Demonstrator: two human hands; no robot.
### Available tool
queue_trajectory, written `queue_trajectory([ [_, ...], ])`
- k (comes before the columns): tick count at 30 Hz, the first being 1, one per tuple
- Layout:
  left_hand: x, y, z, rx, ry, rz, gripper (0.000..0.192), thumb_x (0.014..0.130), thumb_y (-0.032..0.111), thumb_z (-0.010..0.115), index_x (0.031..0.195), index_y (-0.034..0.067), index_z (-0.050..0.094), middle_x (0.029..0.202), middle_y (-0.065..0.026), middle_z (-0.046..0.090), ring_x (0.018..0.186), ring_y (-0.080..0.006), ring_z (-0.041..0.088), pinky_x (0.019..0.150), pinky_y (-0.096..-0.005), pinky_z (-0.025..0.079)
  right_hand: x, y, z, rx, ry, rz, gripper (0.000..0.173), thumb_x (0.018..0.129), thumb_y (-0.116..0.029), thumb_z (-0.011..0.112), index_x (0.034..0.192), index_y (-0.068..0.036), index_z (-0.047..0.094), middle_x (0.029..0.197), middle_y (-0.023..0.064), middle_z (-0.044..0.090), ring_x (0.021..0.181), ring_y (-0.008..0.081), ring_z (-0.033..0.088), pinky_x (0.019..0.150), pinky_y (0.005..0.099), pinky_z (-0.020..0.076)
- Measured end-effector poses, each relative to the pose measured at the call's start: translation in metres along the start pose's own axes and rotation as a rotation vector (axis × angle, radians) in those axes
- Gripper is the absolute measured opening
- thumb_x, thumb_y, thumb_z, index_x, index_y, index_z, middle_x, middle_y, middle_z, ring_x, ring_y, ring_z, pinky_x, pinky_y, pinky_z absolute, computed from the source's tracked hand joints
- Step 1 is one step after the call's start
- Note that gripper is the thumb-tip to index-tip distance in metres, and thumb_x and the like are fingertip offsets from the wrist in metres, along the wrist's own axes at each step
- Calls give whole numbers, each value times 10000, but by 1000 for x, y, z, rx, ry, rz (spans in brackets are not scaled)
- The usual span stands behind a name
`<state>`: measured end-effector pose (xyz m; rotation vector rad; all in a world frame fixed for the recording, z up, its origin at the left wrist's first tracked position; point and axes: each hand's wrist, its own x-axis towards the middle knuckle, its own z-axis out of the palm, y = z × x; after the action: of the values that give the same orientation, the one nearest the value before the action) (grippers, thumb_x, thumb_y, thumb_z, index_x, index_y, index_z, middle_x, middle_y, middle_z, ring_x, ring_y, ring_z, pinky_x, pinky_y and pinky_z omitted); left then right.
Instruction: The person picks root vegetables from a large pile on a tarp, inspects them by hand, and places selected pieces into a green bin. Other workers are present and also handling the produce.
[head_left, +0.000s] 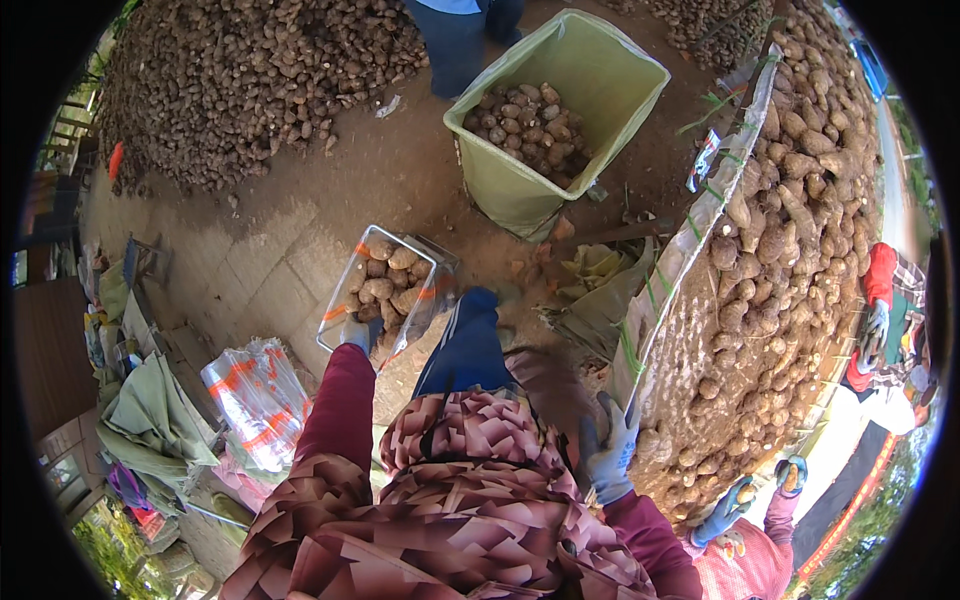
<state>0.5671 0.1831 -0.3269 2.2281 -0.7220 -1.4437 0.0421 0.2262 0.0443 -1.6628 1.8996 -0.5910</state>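
Observation:
My gloved left hand (361, 331) is at the near end of a clear plastic bag (420, 311) with a rectangular rim and orange stripes. Brown taro corms (386, 277) lie inside the bag. The fingers are partly hidden, so their grip does not show. My right hand (613, 448), in a white and blue glove, has its fingers spread and holds nothing visible. It is beside the cloth-covered edge (670, 300) of a raised bed heaped with taro corms (780, 240).
A large green woven sack (510, 187), partly filled with corms, stands ahead beside a person's legs (456, 45). A corm heap (255, 82) lies upper left. Striped plastic bags (259, 401) are at left. Co-workers' gloved hands (724, 514) are at lower right.

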Motion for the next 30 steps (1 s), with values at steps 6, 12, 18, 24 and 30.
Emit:
queue_trajectory([
  [6, -15, 32, -24, -772, -158, -374, 387, 940, 264, 771, 1262, 85, 653, 1101, -133, 740, 970, -271, 725, 823, -430, 595, -6, 6, 1, -42, 0, 30, 448, 896, -115, 771, 1317, -15, 655, 1402, 316, 543, 1297, 510, 526, 1090, 540, 439],
  [12, -97, 168, -8, -1255, -586, -200, 352, 1004, 390, 674, 1264, 156, 709, 1263, -140, 701, 1072, -308, 684, 835, -471, 586, -3, 1, 0, -82, 23, 5, 465, 901, -137, 777, 1336, -21, 657, 1441, 308, 537, 1297, 502, 536, 1099, 534, 443],
  [18, -161, 313, 49, -1104, -1276, 35, 554, 1055, 485, 584, 1491, 144, 590, 1444, -214, 608, 1187, -380, 651, 877, -481, 589, 0, -5, -3, -28, 53, 38, 556, 894, -231, 801, 1411, -111, 636, 1486, 280, 530, 1325, 494, 533, 1112, 543, 437],
  [24, -269, 438, 149, -618, -1383, 313, 448, 1063, 269, 628, 1446, 45, 571, 1285, -159, 666, 1070, -234, 688, 834, -334, 586, -13, 3, -2, 80, 371, -3, 646, 890, -220, 794, 1467, -51, 559, 1524, 241, 518, 1337, 451, 547, 1091, 520, 452],
  [30, -359, 469, 267, 241, -1013, 1231, 444, 947, 107, 741, 1363, 17, 615, 1193, -112, 656, 1021, -228, 658, 887, -340, 542, -31, 4, -5, 9, 472, -103, 425, 898, -162, 773, 1307, -120, 663, 1354, 166, 646, 1170, 387, 661, 974, 485, 510],
])
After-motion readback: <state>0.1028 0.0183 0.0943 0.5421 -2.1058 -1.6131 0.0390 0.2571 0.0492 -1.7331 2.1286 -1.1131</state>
